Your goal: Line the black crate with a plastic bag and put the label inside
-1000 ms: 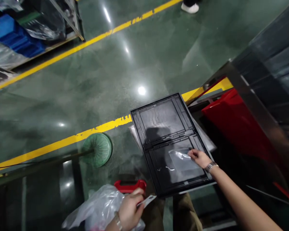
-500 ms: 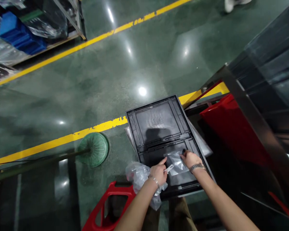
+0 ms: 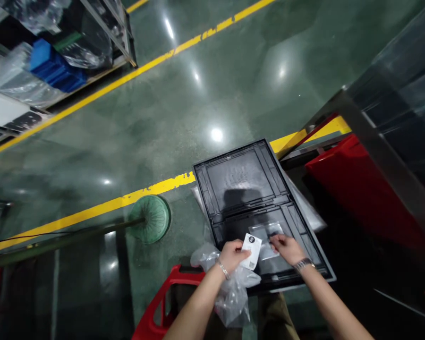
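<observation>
My left hand (image 3: 233, 255) is closed on a white card (image 3: 251, 250) that has a round black mark and a small square code. My right hand (image 3: 286, 248) has its fingertips pinched together over a clear plastic bag (image 3: 267, 252). A small black piece (image 3: 272, 236) shows at those fingertips, its shape too small to make out. The bag lies flat on the near half of a black plastic crate lid (image 3: 241, 170). A crumpled clear plastic bag (image 3: 233, 297) hangs at the lid's left edge, below my left hand.
A red plastic stool (image 3: 159, 302) stands at near left. Beyond it is a round green base with a pole (image 3: 150, 219). A metal frame (image 3: 378, 137) and a red bin (image 3: 350, 174) are close on the right. Shelving with blue items (image 3: 56, 66) stands at far left.
The card in my left hand has turned from nearly edge-on to show its printed face. My right fingers have moved from the small bag's right edge to over its middle.
</observation>
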A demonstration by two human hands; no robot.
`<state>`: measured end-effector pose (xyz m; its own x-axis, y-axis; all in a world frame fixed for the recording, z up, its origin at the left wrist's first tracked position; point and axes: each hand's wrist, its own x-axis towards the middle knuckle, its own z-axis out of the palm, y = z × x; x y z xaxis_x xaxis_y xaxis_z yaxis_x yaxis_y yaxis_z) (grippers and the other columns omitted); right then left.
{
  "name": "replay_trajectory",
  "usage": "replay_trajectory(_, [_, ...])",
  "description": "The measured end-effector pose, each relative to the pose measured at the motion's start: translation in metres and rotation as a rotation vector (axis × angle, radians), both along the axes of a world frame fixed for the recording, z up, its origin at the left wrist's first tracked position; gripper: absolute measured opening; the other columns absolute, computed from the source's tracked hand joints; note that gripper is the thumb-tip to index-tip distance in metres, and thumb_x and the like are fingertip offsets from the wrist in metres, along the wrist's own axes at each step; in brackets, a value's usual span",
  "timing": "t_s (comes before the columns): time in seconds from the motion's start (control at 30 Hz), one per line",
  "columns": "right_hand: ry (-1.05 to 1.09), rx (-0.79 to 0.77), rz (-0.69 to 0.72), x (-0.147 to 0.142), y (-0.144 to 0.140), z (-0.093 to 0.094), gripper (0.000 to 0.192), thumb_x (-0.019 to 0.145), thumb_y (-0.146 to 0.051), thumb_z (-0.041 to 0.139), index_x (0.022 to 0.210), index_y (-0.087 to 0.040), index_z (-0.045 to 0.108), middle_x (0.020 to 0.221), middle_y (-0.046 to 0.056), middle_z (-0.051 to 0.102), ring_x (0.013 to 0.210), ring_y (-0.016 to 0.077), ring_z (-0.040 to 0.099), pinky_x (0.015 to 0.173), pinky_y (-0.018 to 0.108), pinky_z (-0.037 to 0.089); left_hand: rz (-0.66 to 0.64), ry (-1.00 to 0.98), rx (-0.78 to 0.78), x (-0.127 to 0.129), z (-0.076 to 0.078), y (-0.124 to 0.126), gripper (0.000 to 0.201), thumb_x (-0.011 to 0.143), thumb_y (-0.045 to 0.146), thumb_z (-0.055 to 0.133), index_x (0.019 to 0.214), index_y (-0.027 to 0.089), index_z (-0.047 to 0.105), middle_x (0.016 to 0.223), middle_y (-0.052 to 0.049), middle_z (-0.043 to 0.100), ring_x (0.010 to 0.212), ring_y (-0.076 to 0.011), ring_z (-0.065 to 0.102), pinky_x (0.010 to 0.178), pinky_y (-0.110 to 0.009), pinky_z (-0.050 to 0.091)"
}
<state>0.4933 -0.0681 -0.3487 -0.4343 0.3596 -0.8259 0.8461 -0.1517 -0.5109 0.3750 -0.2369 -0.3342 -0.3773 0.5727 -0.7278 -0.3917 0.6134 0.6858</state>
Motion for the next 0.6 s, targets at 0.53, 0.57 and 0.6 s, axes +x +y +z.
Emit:
replay_trajectory(0.53, [0.096,0.262,-0.016,0.000,0.034,0.023,0.026,0.095,-0.039,0.064,0.085,-0.015,0.064,0.067,-0.004,0.059,0.059,0.0111,0.057,0.061,0.026,0.050,-0.154,0.370,-0.171,0.024,0.001,0.036,0.036,0.082,0.016,0.064,0.118,0.015,0.066,0.120,-0.010,0.067,0.114,-0.0231,0.060,0.103,-0.034,0.045])
replay_trajectory(0.57, [0.071,0.273,0.010,-0.005,0.048,0.024,0.022,0.096,-0.035,0.062,0.088,-0.015,0.064,0.068,-0.005,0.059,0.058,0.0106,0.056,0.060,0.025,0.050,-0.216,0.404,-0.173,0.024,0.002,0.044,0.038,0.084,0.014,0.062,0.122,0.017,0.064,0.129,-0.010,0.063,0.119,-0.0229,0.058,0.106,-0.033,0.043])
replay_trajectory(0.6, [0.051,0.270,0.046,-0.012,0.059,0.025,0.020,0.097,-0.033,0.061,0.090,-0.014,0.064,0.068,-0.005,0.059,0.056,0.0101,0.056,0.058,0.025,0.050,-0.274,0.428,-0.188,0.023,0.003,0.053,0.041,0.085,0.013,0.060,0.126,0.017,0.061,0.135,-0.010,0.059,0.121,-0.0239,0.058,0.107,-0.034,0.043])
